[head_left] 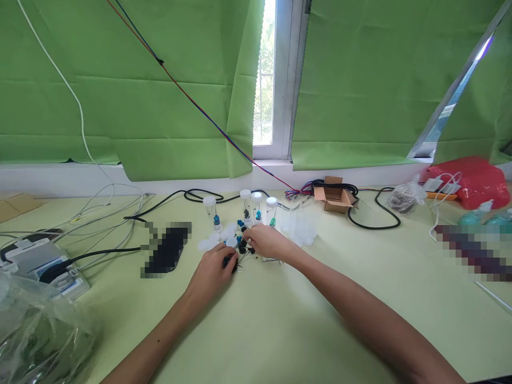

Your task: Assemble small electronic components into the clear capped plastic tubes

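My left hand point(215, 265) rests on the table with its fingers curled round small black parts point(229, 261), whose exact kind I cannot make out. Just to the right, my right hand point(262, 241) reaches into a pile of small black and blue parts point(242, 248); its fingertips are pinched together, and what is between them is hidden. Thin metal L-shaped pins point(272, 260) lie beside the pile. Behind the hands stand several clear tubes with white caps point(210, 201), holding small blue, black or green parts. Loose white caps point(204, 245) lie left of the pile.
More clear tubes point(300, 229) lie right of the hands. At the back are an open cardboard box point(335, 200) and black cable point(374, 228). A dark, blurred flat object point(168, 250), a power strip point(66, 272) and a plastic bag point(44, 336) are left; a red bag point(468, 181) is right.
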### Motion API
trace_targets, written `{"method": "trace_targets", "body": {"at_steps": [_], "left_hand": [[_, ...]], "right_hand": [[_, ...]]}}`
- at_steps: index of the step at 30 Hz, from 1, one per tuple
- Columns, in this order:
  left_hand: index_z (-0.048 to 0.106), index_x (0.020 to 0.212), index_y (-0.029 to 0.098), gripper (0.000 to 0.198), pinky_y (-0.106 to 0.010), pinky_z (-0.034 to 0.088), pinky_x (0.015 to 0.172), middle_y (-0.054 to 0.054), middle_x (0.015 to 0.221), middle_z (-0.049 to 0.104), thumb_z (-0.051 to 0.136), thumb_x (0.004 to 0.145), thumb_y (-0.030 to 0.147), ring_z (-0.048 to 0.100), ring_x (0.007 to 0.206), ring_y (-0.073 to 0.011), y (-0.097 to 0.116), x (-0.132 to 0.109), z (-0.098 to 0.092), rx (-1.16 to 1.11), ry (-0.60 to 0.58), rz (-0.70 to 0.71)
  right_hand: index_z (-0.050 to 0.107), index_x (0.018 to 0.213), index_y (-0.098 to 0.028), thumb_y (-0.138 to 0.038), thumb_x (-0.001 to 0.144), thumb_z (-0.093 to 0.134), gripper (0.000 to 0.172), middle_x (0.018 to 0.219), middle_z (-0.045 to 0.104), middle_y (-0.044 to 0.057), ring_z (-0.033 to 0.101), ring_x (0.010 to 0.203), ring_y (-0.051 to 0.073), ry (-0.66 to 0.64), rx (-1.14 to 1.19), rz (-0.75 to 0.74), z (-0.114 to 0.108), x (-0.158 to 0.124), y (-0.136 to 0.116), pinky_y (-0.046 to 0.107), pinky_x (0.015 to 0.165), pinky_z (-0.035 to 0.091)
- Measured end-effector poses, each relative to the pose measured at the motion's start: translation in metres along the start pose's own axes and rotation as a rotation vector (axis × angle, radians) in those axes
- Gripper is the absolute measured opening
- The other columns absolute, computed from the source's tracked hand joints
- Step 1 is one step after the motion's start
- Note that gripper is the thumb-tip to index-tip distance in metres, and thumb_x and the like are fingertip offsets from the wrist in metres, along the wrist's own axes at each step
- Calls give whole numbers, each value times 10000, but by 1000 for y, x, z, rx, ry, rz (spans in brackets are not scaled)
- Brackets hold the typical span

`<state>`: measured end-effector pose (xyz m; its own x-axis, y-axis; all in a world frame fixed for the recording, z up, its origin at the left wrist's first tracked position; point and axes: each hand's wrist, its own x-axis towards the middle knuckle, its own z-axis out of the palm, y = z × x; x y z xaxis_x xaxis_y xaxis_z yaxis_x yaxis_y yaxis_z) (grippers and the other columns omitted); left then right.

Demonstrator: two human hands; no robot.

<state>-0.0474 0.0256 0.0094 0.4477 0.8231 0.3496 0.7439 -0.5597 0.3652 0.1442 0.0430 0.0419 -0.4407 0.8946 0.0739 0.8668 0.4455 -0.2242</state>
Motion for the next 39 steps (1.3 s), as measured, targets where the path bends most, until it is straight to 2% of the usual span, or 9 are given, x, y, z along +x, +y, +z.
{"method": "trace_targets", "body": {"at_steps": [8,15,21,25,28,33,36,39], "left_hand": [[685,862,210,249,-307,443,655,-22,807,676,450,915,275,630,730,-213,-3,0,1,10,22,37],[681,857,195,253,-299,444,659,-51,830,708,455,919,290,633,722,-201,-6,2,3,-16,42,15],[682,855,196,242,-292,458,660,-42,824,733,474,906,311,634,667,-186,-7,3,2,-50,142,-27],[679,874,201,264,-287,461,645,-40,866,741,470,905,359,636,646,-176,-4,3,0,-107,184,-71],[683,861,200,279,-277,460,619,-36,855,742,480,891,389,629,615,-167,-3,3,0,-148,186,-102],[693,849,201,285,-265,440,585,-30,795,736,485,884,393,609,589,-161,-1,2,-1,-156,142,-73],[697,866,201,291,-265,438,596,-33,808,737,477,892,391,603,601,-161,1,1,-2,-171,121,-61],[695,876,198,294,-264,436,609,-37,836,734,471,901,386,605,629,-161,4,2,-4,-194,101,-58]], "right_hand": [[654,993,-200,-99,875,497,222,984,673,85,618,833,202,28,9,32,-4,-2,-1,259,568,323],[657,1014,-187,-66,864,494,252,986,674,88,612,884,208,42,41,23,-4,-1,0,255,600,334],[663,1012,-174,-119,886,543,183,980,678,85,601,923,204,59,103,-28,-1,1,0,252,662,367],[667,1050,-178,-183,868,638,184,943,678,59,590,900,185,60,200,-116,0,2,-1,245,702,376],[686,1022,-168,-202,838,689,188,926,662,70,568,890,197,66,271,-168,4,5,-1,252,697,368],[702,936,-168,-213,815,710,129,855,628,45,539,858,181,67,276,-198,16,9,-1,242,679,349],[688,842,-162,-213,813,698,59,774,600,13,518,758,142,59,303,-197,20,9,-2,225,624,330],[647,745,-157,-200,806,677,81,659,556,-28,467,626,103,35,340,-198,20,8,-4,216,555,300]]}}
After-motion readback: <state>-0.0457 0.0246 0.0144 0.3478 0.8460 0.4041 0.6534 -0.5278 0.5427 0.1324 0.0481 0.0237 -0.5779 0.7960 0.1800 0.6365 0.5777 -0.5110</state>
